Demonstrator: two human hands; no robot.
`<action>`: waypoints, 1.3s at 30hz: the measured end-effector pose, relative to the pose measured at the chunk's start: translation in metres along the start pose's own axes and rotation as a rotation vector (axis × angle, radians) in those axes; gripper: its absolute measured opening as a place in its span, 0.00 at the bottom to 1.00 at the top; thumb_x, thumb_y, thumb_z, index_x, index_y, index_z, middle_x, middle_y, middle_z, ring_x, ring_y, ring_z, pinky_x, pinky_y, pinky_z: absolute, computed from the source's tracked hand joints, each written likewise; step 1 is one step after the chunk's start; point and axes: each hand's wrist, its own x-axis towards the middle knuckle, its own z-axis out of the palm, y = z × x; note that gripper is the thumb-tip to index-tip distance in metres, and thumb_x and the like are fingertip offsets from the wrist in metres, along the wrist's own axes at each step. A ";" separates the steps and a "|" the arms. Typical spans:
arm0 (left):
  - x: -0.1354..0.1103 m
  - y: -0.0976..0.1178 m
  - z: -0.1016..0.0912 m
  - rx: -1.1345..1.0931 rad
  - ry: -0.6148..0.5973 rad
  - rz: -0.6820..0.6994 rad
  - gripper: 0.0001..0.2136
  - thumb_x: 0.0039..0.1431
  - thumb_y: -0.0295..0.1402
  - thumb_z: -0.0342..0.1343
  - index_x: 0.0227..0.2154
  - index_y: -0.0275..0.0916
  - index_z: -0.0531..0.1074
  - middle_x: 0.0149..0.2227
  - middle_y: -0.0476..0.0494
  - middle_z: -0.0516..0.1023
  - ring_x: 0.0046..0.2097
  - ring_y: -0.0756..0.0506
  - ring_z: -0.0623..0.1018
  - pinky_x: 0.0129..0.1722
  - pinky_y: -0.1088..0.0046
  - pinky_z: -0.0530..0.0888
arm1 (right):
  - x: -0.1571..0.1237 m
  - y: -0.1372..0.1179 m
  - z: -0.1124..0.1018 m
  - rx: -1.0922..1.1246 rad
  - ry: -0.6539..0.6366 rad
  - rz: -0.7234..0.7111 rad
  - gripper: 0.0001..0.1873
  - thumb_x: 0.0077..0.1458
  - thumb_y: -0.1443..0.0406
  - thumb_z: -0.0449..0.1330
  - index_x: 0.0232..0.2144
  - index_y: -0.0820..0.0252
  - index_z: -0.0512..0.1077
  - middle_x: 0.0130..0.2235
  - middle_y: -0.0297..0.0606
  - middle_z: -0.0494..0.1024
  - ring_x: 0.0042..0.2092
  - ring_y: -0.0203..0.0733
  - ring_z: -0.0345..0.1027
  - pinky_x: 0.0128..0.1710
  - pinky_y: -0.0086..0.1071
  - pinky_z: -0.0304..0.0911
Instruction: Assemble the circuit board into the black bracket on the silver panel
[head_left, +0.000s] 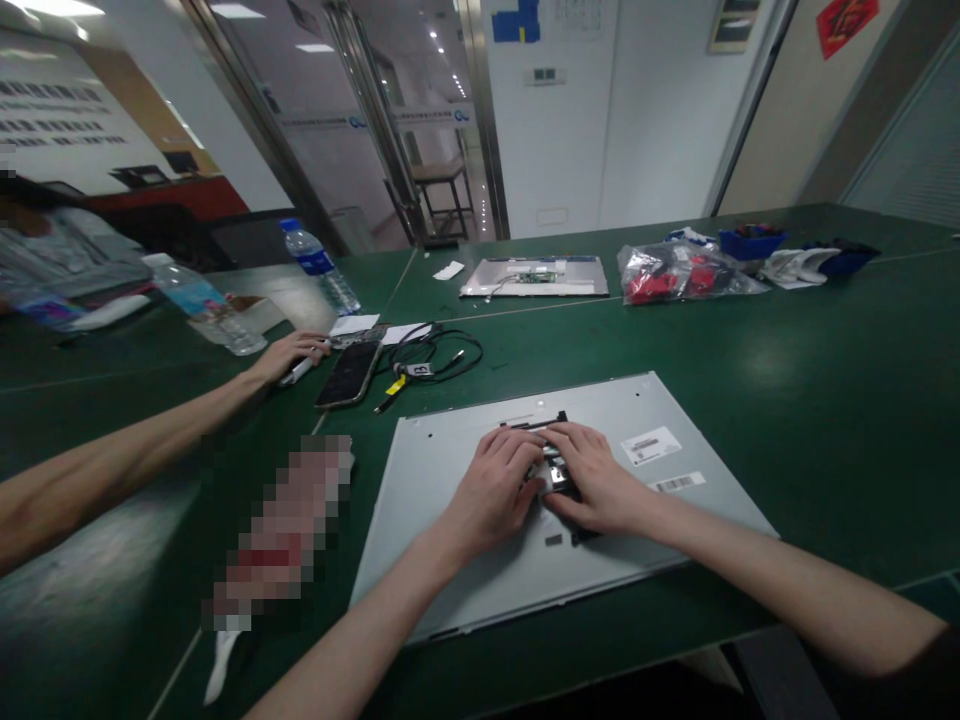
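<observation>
A large grey metal panel (675, 430) lies flat on the green table (810, 340), with white barcode labels on its right side. My left hand (491, 490) and my right hand (596, 475) rest together on its middle, fingers curled and pressed onto a small dark part (556, 477) mounted on the panel. Both hands touch that part; most of it is hidden beneath the fingers. A thin black strip (534, 421) sits just beyond my fingertips.
A co-worker's arm reaches in from the left, the hand (289, 355) holding a white pen beside a phone (349, 373). Black cables (435, 358), water bottles (319, 265), a second panel (536, 276), bagged red parts (679, 272) and a blue bin (750, 240) lie farther back.
</observation>
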 end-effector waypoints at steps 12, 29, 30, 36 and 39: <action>0.002 0.008 -0.011 0.073 -0.092 0.041 0.05 0.60 0.31 0.54 0.38 0.41 0.72 0.51 0.41 0.74 0.56 0.38 0.70 0.61 0.47 0.62 | 0.001 0.003 0.000 0.002 -0.012 -0.008 0.39 0.54 0.61 0.61 0.64 0.55 0.49 0.60 0.50 0.61 0.62 0.57 0.53 0.61 0.55 0.52; 0.000 0.007 -0.019 0.205 -0.155 0.096 0.10 0.61 0.36 0.56 0.44 0.45 0.75 0.52 0.45 0.76 0.57 0.38 0.71 0.62 0.49 0.59 | -0.002 0.004 -0.007 0.021 -0.083 -0.034 0.44 0.51 0.60 0.63 0.65 0.57 0.48 0.62 0.51 0.59 0.64 0.57 0.50 0.63 0.55 0.50; 0.000 0.008 -0.019 0.207 -0.156 0.097 0.10 0.60 0.36 0.57 0.44 0.45 0.75 0.52 0.45 0.76 0.57 0.38 0.71 0.62 0.49 0.59 | -0.002 0.002 -0.008 0.026 -0.092 -0.038 0.45 0.50 0.61 0.64 0.65 0.57 0.48 0.62 0.51 0.59 0.64 0.57 0.50 0.63 0.55 0.49; -0.002 0.006 -0.016 0.209 -0.152 0.102 0.13 0.59 0.38 0.59 0.46 0.44 0.75 0.51 0.44 0.76 0.56 0.38 0.71 0.62 0.51 0.59 | -0.003 0.000 -0.014 0.013 -0.121 -0.037 0.51 0.46 0.58 0.67 0.66 0.58 0.47 0.63 0.52 0.57 0.65 0.59 0.48 0.63 0.55 0.48; -0.002 0.005 -0.015 0.218 -0.152 0.100 0.12 0.60 0.39 0.59 0.45 0.43 0.76 0.50 0.42 0.77 0.56 0.38 0.71 0.62 0.51 0.59 | -0.002 0.003 -0.012 0.005 -0.072 -0.032 0.46 0.51 0.56 0.64 0.66 0.58 0.47 0.63 0.53 0.58 0.65 0.58 0.49 0.63 0.55 0.49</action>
